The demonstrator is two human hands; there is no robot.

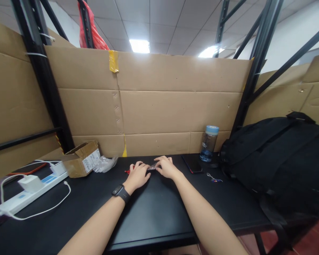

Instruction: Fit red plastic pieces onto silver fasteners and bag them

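Note:
A small clear plastic bag lies low over the black table, between my two hands. My left hand, with a dark watch on its wrist, has its thumb and fingers bent in at the bag's left end. My right hand pinches the right end with curled fingers. What the bag contains is too small to make out. Something red and stringy shows beside my left hand, partly covered by it.
On the left are an opened cardboard box, crumpled plastic wrap and a white power strip with cables. A phone, a corded trinket, a water bottle and a black backpack stand or lie rightward. Cardboard walls the back.

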